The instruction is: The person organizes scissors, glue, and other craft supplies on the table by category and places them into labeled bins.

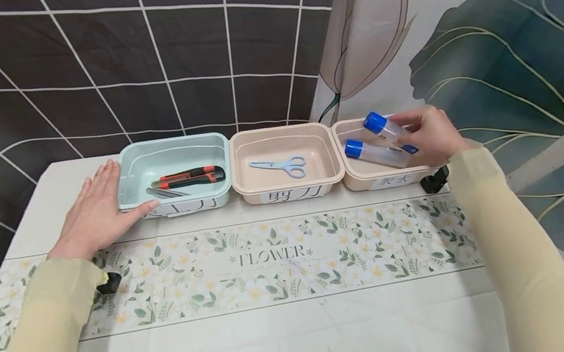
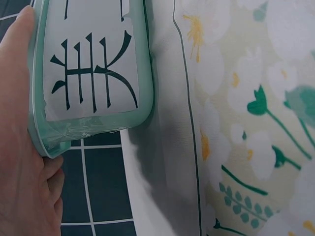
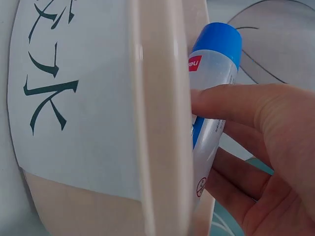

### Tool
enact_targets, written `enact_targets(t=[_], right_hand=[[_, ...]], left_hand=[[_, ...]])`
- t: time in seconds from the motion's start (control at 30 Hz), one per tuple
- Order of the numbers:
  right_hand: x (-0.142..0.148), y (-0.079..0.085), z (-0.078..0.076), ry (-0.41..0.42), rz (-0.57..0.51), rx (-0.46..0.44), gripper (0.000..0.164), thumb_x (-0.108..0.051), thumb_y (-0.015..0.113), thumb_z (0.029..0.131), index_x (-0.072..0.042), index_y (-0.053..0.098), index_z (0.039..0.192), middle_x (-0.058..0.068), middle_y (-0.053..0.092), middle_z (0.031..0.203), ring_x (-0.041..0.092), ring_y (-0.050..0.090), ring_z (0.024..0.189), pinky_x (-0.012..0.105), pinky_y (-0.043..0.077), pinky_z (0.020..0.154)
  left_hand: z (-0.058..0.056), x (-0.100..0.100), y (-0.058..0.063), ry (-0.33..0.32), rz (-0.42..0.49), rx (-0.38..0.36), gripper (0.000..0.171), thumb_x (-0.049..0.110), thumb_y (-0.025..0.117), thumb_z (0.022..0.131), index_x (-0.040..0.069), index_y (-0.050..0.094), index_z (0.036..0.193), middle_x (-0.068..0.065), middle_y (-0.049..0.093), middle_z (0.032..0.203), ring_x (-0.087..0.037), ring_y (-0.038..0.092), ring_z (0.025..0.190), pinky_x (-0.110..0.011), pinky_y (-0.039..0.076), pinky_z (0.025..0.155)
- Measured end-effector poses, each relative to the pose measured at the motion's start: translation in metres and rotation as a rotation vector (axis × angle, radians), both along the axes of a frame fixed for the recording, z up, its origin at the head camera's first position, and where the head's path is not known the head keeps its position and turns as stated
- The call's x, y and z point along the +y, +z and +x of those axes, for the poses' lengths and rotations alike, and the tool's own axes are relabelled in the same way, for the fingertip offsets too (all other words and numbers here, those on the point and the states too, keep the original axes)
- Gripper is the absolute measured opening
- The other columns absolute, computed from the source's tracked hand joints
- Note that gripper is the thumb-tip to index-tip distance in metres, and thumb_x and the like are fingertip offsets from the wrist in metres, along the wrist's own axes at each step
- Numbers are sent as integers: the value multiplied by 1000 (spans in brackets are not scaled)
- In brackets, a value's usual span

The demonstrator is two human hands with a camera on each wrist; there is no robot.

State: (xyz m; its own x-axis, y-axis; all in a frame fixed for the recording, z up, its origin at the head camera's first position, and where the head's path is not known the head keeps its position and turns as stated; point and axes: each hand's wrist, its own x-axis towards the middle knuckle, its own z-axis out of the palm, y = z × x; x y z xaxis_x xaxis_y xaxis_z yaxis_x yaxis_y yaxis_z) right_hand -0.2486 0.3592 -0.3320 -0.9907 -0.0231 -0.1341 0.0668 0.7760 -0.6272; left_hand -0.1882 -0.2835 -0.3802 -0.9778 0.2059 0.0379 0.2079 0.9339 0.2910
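Observation:
My right hand (image 1: 434, 132) pinches a clear glue bottle (image 1: 388, 128) with a blue cap, tilted over the right beige bin (image 1: 358, 180). A second blue-capped glue bottle (image 1: 374, 154) leans inside that bin. The right wrist view shows thumb and fingers around the bottle's body (image 3: 211, 73), its lower end partly hidden by the bin rim. My left hand (image 1: 98, 212) rests against the left side of the light blue bin (image 1: 168, 144), fingers straight and thumb along the front rim. In that bin lie a red-and-black utility knife (image 1: 189, 177) and grey blades (image 1: 166, 192).
Between those two bins stands a middle beige bin (image 1: 282, 130) with light blue scissors (image 1: 277, 165) in it. All three bins bear paper labels (image 1: 293, 194) in front. A floral strip (image 1: 273, 262) crosses the white table (image 1: 285, 346). A dark tiled backdrop (image 1: 186, 44) rises behind.

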Motion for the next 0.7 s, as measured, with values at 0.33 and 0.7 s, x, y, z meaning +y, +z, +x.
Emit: enact_targets(t=[0.33, 0.7], right_hand=[[-5, -2, -5, 33, 50, -12, 53, -10, 73, 95, -14, 59, 146, 19, 54, 145, 40, 52, 123, 55, 49, 102], [-9, 11, 8, -11, 56, 4, 66, -50, 66, 97, -17, 52, 152, 16, 51, 148, 39, 49, 127, 62, 43, 106]], left_hand=[[0, 0, 1, -1, -1, -1, 115, 71, 53, 93, -7, 1, 159, -28, 2, 166, -42, 2, 153, -49, -5, 124], [0, 0, 1, -2, 0, 2, 115, 71, 53, 93, -7, 0, 159, -28, 2, 166, -42, 2, 153, -48, -5, 124]])
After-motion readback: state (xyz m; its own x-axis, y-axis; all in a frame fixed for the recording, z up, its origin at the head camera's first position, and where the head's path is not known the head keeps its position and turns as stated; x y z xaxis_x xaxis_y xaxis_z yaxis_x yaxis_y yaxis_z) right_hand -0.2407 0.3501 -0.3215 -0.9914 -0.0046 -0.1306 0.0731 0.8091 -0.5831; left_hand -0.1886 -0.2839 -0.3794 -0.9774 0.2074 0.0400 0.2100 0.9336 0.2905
